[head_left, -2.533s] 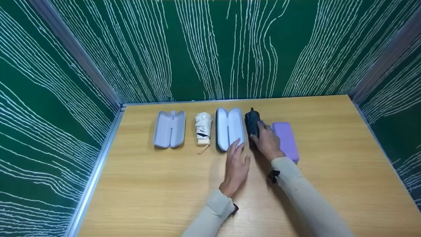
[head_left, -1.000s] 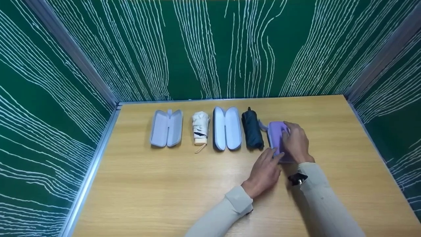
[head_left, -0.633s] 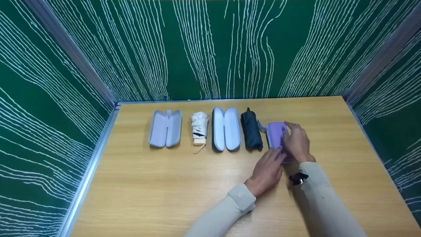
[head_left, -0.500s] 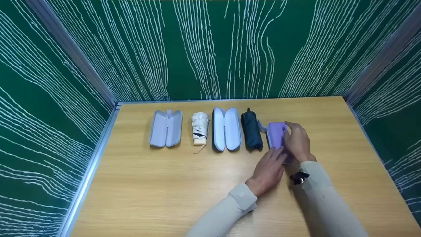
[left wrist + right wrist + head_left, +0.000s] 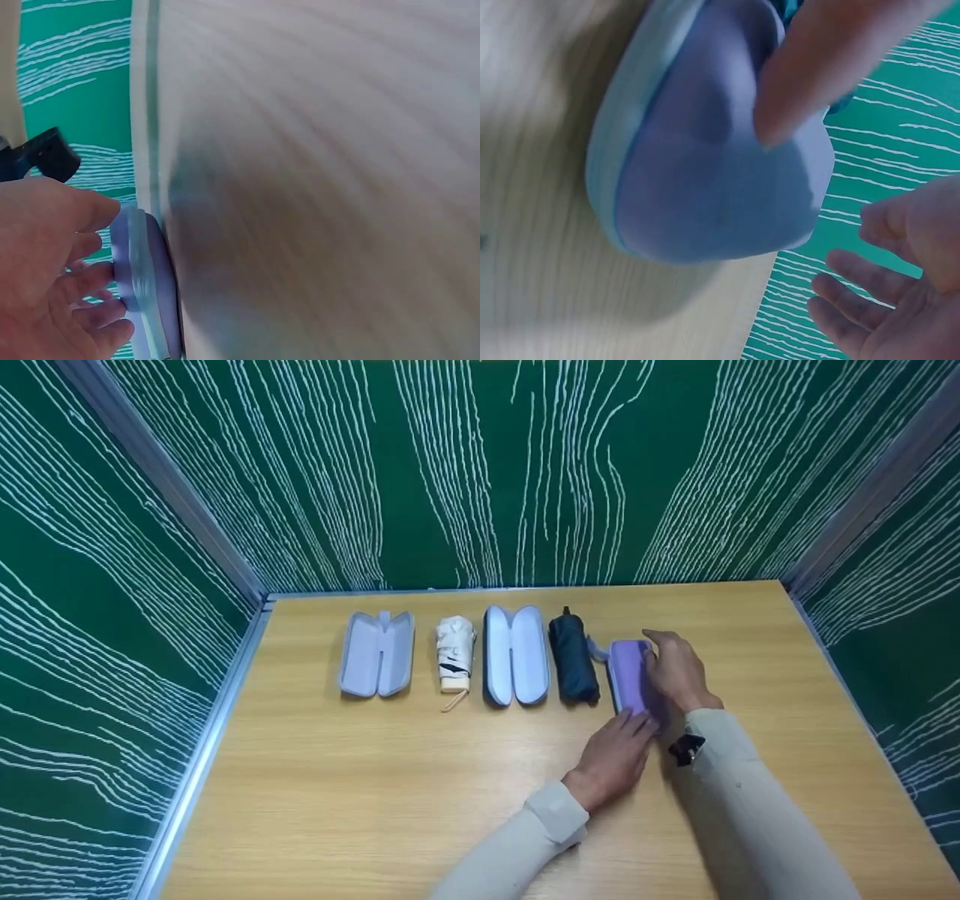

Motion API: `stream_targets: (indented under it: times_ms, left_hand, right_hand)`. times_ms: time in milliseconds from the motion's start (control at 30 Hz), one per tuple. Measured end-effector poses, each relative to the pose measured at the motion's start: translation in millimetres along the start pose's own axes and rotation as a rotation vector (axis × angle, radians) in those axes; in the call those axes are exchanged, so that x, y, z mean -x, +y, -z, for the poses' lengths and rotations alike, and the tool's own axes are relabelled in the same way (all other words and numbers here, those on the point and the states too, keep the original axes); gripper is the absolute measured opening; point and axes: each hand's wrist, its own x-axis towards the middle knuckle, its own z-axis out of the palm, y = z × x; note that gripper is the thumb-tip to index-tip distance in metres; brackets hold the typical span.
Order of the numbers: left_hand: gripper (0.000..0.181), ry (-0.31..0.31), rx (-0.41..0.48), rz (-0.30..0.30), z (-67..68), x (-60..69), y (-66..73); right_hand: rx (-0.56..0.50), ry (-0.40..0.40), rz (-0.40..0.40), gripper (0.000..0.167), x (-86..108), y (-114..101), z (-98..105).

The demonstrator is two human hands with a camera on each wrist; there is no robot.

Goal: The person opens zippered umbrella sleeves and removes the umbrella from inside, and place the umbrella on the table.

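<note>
In the head view a purple case (image 5: pixel 628 671) with a lighter edge lies with its lid down, a small flap sticking out on its left. My left hand (image 5: pixel 611 757) has its fingertips on the case's near end, fingers loosely bent. Beside its right side is my right hand (image 5: pixel 679 671), thumb and forefinger apart and extended near the far end; contact cannot be told. The left wrist view shows the case (image 5: pixel 165 277) from the side, with fingertips close to it. In the right wrist view a blurred finger (image 5: pixel 802 82) overlaps the case (image 5: pixel 712 180).
Left of the purple case lie a dark folded umbrella (image 5: pixel 574 660), an opened case with pale lining (image 5: pixel 529 656), a cream folded umbrella (image 5: pixel 455 649) and another opened grey-lilac case (image 5: pixel 361 656). A green wall (image 5: pixel 517 472) with white lines stands behind.
Both hands came rightward to the purple case from the dark umbrella and the opened case. In the last half second my left fingertips slid nearer its close end; my right hand shifted slightly away from me.
</note>
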Motion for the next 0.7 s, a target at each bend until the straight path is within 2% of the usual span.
stream_targets:
  times_ms: [167,300,467,567,700]
  left_hand:
    - [0.043,-0.016,-0.009,0.001,-0.4,0.7,1.4]
    - [0.04,0.01,-0.036,-0.003,-1.9,1.5,1.4]
    - [0.038,0.072,-0.139,-0.012,-5.9,1.9,1.5]
    - [0.04,0.081,-0.204,-0.012,-7.7,0.5,1.9]
    - [0.035,0.075,-0.221,0.002,-7.1,-2.3,3.2]
  right_hand:
    - [0.029,-0.043,-0.009,0.041,-3.8,0.8,-1.9]
    - [0.033,-0.054,-0.002,0.041,-4.9,1.7,-3.6]
    - [0.049,-0.047,0.022,0.04,-6.3,2.9,-5.1]
    - [0.057,-0.071,0.017,0.04,-7.7,3.6,-5.8]
    - [0.064,-0.111,0.006,0.04,-9.2,4.6,-5.7]
